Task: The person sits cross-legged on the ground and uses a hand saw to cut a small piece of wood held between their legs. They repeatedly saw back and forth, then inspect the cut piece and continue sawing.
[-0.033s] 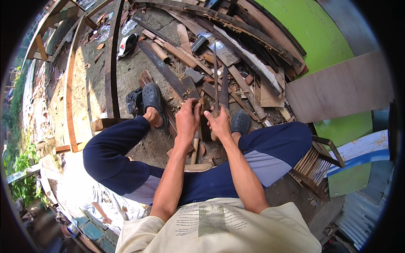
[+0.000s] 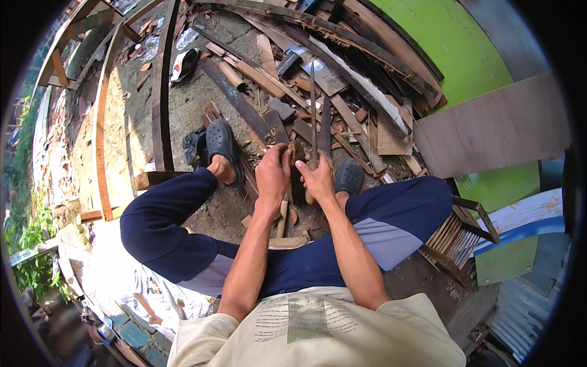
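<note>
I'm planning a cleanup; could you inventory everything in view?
Pointed tool: one, dark, centre
Flat strip: one, dark, beside it
Scrap wood: many, brown, top
Stone: one, grey, upper centre
Long beams: several, brown, left
Wrapper: one, white, upper left
Panels: several, green, right
Flat board: one, brown, right
Slatted piece: one, brown, lower right
Corrugated sheet: one, grey, lower right
Plants: several, green, left edge
Clogs: two, dark grey, centre
Trousers: one pair, navy, middle
Shirt: one, cream, bottom
Left hand: one, bare, centre
Right hand: one, bare, gripping tool
</note>
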Demonstrator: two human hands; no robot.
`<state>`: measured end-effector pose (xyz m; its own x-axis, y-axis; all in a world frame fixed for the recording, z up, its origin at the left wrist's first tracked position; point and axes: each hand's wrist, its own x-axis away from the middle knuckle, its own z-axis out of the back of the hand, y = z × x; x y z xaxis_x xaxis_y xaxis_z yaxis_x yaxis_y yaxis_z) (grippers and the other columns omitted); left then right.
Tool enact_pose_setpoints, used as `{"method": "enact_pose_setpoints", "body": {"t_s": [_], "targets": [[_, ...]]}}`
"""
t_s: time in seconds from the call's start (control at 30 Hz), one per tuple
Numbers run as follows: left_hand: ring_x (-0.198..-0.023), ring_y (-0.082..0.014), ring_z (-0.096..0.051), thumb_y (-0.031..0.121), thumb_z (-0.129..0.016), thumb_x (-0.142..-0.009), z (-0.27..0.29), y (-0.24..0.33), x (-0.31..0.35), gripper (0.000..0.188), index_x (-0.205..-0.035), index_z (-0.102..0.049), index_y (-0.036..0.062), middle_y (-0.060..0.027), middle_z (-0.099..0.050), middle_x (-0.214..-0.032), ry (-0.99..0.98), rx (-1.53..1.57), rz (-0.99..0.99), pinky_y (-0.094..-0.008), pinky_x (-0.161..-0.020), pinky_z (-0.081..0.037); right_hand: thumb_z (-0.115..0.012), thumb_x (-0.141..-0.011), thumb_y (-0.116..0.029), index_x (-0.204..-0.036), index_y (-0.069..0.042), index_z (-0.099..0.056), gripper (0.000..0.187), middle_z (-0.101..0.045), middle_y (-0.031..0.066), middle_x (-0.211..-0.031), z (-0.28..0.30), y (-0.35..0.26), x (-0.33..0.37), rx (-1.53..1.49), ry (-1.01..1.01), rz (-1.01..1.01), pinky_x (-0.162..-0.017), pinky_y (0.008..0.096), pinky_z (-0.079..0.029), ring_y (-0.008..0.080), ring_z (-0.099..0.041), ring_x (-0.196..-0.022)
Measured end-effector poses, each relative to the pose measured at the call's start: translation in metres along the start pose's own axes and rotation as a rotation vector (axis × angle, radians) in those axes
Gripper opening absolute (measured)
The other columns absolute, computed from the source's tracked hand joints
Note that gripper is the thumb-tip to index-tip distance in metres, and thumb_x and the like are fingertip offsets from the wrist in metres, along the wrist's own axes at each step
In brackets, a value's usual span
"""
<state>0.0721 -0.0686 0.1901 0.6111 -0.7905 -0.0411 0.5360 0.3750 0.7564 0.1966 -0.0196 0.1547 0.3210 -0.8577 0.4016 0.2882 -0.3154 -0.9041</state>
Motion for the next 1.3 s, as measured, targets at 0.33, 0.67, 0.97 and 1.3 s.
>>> {"method": "enact_pose_setpoints", "body": {"t_s": [0.33,0.67,0.97,1.3], "targets": [[-0.109,-0.038,-0.068,0.011,-0.065,-0.092,-0.013,0.0,0.005,0.028,-0.117,-0.072,0.0008,-0.0195,-0.068,-0.124,0.153,-0.065,-0.058,-0.0427,-0.093,-0.055,-0.079,-0.088,-0.03,-0.115,0.001,-0.058,0.046,-0.067,0.0119,-0.08,-0.003,-0.002,-0.007,0.046,0.003,-0.031,-0.059,0.0338,-0.052,0.0207,-0.067,-0.065],[-0.11,-0.0384,-0.067,0.009,-0.067,-0.089,-0.015,0.0,0.009,0.033,-0.119,-0.07,-0.0029,-0.0242,-0.065,-0.128,0.145,-0.009,-0.051,-0.0426,-0.096,-0.053,-0.077,-0.087,-0.033,-0.114,0.001,-0.06,0.047,-0.07,0.0245,-0.107,-0.007,0.005,-0.009,0.165,0.055,0.022,-0.086,0.046,-0.052,0.0416,-0.067,-0.101],[-0.107,-0.036,-0.065,0.012,-0.07,-0.089,-0.018,0.007,0.007,0.026,-0.109,-0.068,-0.0045,-0.0193,-0.066,-0.114,0.196,0.125,0.029,-0.0417,-0.094,-0.051,-0.076,-0.087,-0.032,-0.111,0.001,-0.06,0.043,-0.07,0.0237,-0.105,-0.008,-0.002,-0.006,0.25,0.088,0.068,-0.084,0.0467,-0.051,0.0427,-0.067,-0.1],[-0.099,-0.0335,-0.063,0.012,-0.073,-0.087,-0.013,0.003,0.002,0.021,-0.099,-0.064,-0.003,-0.0163,-0.064,-0.104,0.113,0.156,0.119,-0.0405,-0.087,-0.05,-0.077,-0.087,-0.03,-0.113,0.001,-0.06,0.044,-0.07,0.0235,-0.105,-0.009,0.002,-0.007,0.192,0.057,0.039,-0.085,0.0451,-0.052,0.0415,-0.067,-0.1]]}}
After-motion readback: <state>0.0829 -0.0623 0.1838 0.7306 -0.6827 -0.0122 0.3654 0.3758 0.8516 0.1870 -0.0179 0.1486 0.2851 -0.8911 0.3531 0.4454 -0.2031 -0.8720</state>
